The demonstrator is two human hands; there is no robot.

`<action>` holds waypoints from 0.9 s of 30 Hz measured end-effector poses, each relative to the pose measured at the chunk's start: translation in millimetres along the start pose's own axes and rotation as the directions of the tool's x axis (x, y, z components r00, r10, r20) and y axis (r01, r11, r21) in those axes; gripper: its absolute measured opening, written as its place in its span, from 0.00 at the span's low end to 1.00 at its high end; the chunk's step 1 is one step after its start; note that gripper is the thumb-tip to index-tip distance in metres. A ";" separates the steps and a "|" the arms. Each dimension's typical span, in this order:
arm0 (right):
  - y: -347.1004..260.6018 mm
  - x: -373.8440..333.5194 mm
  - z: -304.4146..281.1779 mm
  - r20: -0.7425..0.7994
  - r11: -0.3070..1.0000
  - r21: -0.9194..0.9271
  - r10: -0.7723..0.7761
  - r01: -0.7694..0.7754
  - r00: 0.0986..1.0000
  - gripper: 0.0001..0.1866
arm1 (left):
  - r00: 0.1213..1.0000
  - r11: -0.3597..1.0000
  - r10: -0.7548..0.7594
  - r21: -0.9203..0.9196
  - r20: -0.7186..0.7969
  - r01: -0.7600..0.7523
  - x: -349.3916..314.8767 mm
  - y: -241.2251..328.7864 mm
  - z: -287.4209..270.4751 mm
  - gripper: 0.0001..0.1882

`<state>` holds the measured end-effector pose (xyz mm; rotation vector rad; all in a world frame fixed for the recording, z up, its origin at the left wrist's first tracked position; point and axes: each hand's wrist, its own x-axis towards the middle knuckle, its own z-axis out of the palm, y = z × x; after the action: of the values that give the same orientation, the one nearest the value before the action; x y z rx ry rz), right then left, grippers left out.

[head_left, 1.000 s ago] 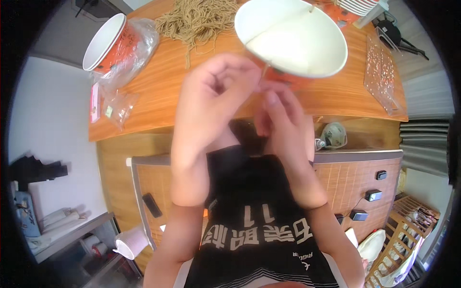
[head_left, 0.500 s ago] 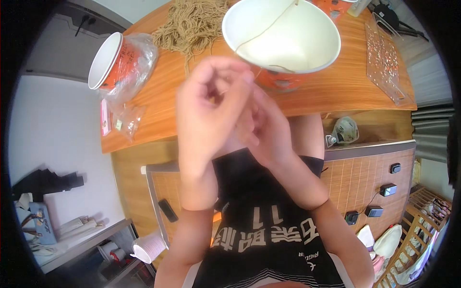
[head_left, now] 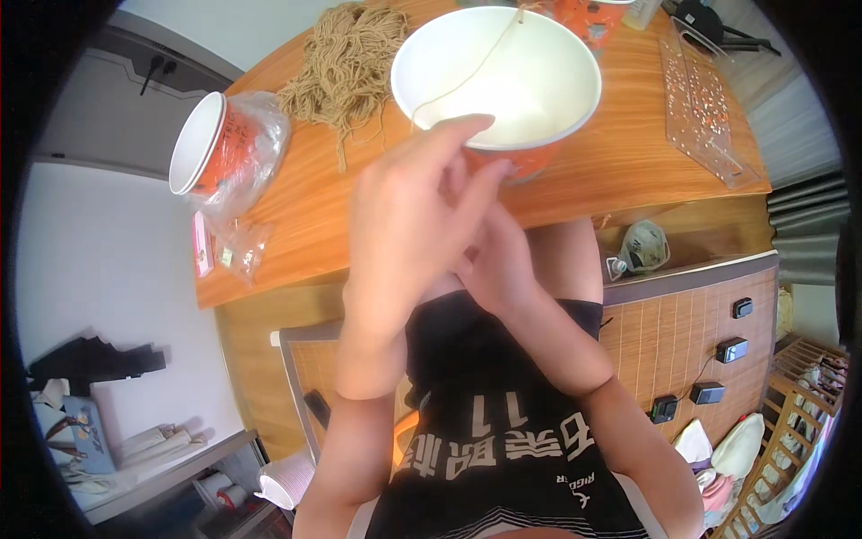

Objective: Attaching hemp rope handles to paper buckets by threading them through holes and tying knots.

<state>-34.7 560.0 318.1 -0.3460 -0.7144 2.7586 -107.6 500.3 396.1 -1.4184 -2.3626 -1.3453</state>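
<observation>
A large paper bucket (head_left: 507, 90), white inside and orange outside, stands near the table's front edge. A thin tan string (head_left: 476, 67) runs from a hole at its far rim across the opening to the near left rim. My left hand (head_left: 404, 211) is raised before the near rim, thumb and forefinger apart, with nothing visible between them. Its other fingers are curled and partly hidden. Just behind and below it is my right hand (head_left: 496, 256), its fingers mostly covered by the left, so whether they hold anything is hidden.
Left of the bucket lies a heap of tan yarn (head_left: 346, 67). Farther left, more paper buckets (head_left: 229, 148) lie tipped in clear plastic wrap, near a small plastic bag (head_left: 242, 247). A clear tray with small beads (head_left: 705, 108) sits at the right; another orange bucket (head_left: 593, 18) stands behind.
My left thumb and forefinger, close together before, have parted. The left hand has shifted slightly toward me, and the right hand has dropped a little lower behind it. The whole view has shifted slightly.
</observation>
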 end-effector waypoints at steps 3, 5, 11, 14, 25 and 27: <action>-8.1 -5.9 -6.2 0.025 0.995 -0.101 -0.002 0.004 1.000 0.14 | 0.999 0.999 -0.035 -0.033 -0.005 0.035 -3.8 4.6 -0.5 0.22; -29.3 -22.2 -9.4 0.059 0.757 -0.649 -0.059 0.084 0.996 0.12 | 0.998 0.998 -0.055 -0.036 -0.012 0.054 -3.6 6.1 -1.5 0.23; -124.7 -67.6 25.8 0.567 -0.356 -0.821 -0.589 0.445 0.575 0.14 | 0.994 0.996 -0.073 -0.065 -0.082 0.067 -11.7 4.5 -4.6 0.26; -153.9 -20.2 39.0 0.776 -0.589 -0.605 -0.285 0.536 0.563 0.20 | 0.994 0.995 -0.064 -0.077 -0.087 0.058 -8.4 4.3 -5.1 0.25; -158.2 25.0 41.3 0.533 -0.510 -0.663 0.193 0.549 0.823 0.13 | 0.984 0.965 -0.056 -0.264 -0.168 0.010 -16.4 -14.6 3.8 0.17; -159.5 22.2 44.2 0.540 -0.450 -0.709 0.149 0.543 0.829 0.12 | 0.982 0.971 -0.081 -0.238 -0.168 0.040 -16.0 -11.9 2.1 0.15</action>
<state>-36.8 682.0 432.2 0.2369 -2.8165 0.7391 -106.6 488.6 379.8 -1.2244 -2.2110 -1.7364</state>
